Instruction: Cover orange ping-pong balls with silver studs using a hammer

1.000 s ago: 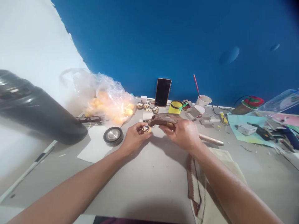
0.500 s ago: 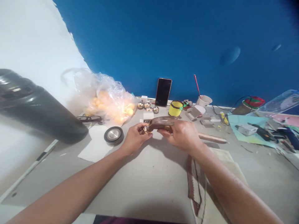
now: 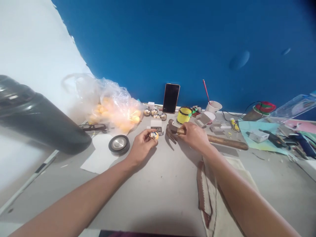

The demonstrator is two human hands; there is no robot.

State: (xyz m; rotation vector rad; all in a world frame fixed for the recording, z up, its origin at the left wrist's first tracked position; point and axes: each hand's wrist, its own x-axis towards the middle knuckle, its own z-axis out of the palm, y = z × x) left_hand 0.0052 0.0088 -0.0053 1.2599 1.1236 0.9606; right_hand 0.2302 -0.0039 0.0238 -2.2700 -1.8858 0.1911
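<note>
Head view: left hand (image 3: 140, 145) pinches a shiny, speckled ball (image 3: 153, 135).

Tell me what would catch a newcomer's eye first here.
A broad deep-blue wall dominates the upper view. Left of centre, a translucent plastic bag shows yellow-orange balls. Centrally, the right hand grips a wooden-handled metal claw hammer; the left hand holds a shiny metallic ball.

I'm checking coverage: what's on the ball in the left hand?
Shiny metallic pieces cover much of the ball where it shows; orange appears toward its right. The left hand covers part of it, and its underside is hidden.
</note>
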